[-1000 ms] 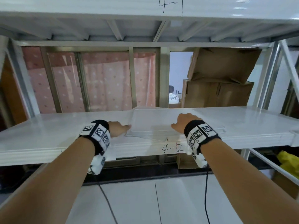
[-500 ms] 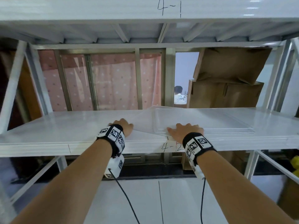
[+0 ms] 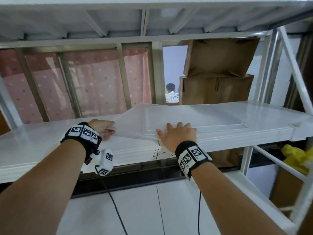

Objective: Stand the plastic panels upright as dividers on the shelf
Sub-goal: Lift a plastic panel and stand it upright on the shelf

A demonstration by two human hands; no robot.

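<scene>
Two clear plastic panels lie overlapped on the white shelf (image 3: 42, 143). The left panel (image 3: 130, 122) is tilted, its left edge raised off the shelf. My left hand (image 3: 104, 130) grips that raised edge near the front corner. The right panel (image 3: 194, 119) lies flat on the shelf. My right hand (image 3: 177, 134) rests on the front left corner of the flat panel, palm down and fingers spread. Both wrists wear black bands with printed markers.
The shelf above (image 3: 152, 17) hangs low over the work space. Cardboard boxes (image 3: 218, 73) stand behind the shelf at the right. A person (image 3: 171, 94) sits far behind. White uprights (image 3: 294, 68) frame the right side. Something yellow (image 3: 298, 156) lies lower right.
My left hand has taken hold of the left panel's edge and lifted it. My right hand has gone from curled to flat on the other panel. The view has shifted left.
</scene>
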